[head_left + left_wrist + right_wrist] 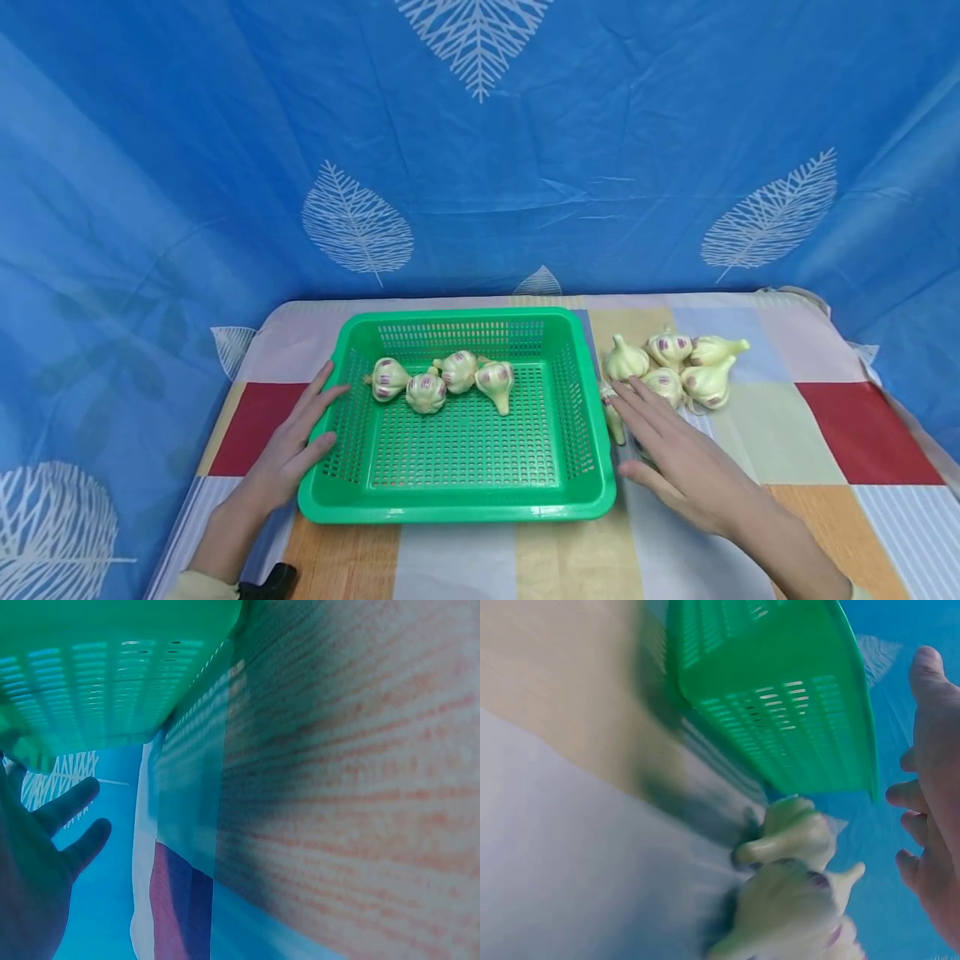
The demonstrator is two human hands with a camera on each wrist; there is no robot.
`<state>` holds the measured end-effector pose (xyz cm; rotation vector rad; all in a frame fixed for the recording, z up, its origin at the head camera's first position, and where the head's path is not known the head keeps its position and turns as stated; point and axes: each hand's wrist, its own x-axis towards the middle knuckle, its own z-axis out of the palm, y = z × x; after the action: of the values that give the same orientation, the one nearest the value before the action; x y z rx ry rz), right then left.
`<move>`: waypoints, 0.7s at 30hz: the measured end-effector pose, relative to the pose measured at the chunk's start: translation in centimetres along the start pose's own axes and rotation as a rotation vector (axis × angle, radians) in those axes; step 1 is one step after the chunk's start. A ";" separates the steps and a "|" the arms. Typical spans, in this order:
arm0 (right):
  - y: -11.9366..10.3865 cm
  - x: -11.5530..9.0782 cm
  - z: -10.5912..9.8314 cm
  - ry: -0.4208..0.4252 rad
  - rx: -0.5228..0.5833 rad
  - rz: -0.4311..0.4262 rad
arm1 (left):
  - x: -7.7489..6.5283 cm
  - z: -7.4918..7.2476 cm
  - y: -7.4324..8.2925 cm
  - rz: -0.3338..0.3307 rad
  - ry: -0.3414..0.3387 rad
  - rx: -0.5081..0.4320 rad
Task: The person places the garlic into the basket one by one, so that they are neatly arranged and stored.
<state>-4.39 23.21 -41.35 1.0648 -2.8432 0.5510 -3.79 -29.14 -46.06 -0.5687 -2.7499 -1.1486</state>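
Note:
A green plastic basket point(457, 512) with slotted walls stands on the table, with several garlic bulbs point(426, 393) in a row inside it. My left hand point(287, 450) is at the basket's left rim, fingers spread and fairly straight; whether it touches the rim I cannot tell. Right of the basket lies a cluster of garlic bulbs point(706, 383), one of them close against the basket's wall. Above the near side of that cluster is my right hand point(678, 458), fingers extended, holding nothing. It partly hides the bulbs beneath. In the right wrist view the hand point(939, 802) appears apart from the bulbs point(784, 904).
A patchwork-patterned cloth point(810, 433) covers the table. Blue sheeting point(600, 125) printed with white leaves hangs behind and along both sides. Something black point(270, 582) sits at the left wrist, near a light sleeve.

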 end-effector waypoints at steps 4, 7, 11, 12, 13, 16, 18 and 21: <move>-0.2 -2.0 0.6 0.045 0.003 0.028 | 0.0 0.0 0.0 0.000 0.002 0.005; -0.1 -3.4 0.9 0.063 0.023 0.057 | 0.0 -0.1 0.1 0.000 0.003 0.010; 0.1 -5.2 1.1 0.082 0.063 0.141 | -0.1 -0.1 0.1 -0.002 0.005 0.011; 0.1 -5.7 1.1 0.088 0.073 0.166 | -0.1 -0.1 0.1 -0.003 0.005 0.011; 0.3 -6.2 1.1 0.093 0.081 0.190 | -0.1 -0.1 0.1 -0.004 0.004 0.010; 0.7 -7.6 1.0 0.102 0.098 0.257 | -0.1 -0.2 0.1 -0.003 0.003 0.012; 1.1 -8.5 1.1 0.103 0.120 0.306 | 0.0 -0.2 0.2 -0.004 0.001 0.012; 1.5 -9.6 1.5 0.086 0.157 0.404 | 0.0 -0.3 0.2 -0.004 0.000 0.011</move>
<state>2.05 29.73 -44.90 0.4586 -2.9855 0.8347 -3.75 -29.22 -45.73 -0.5626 -2.7573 -1.1336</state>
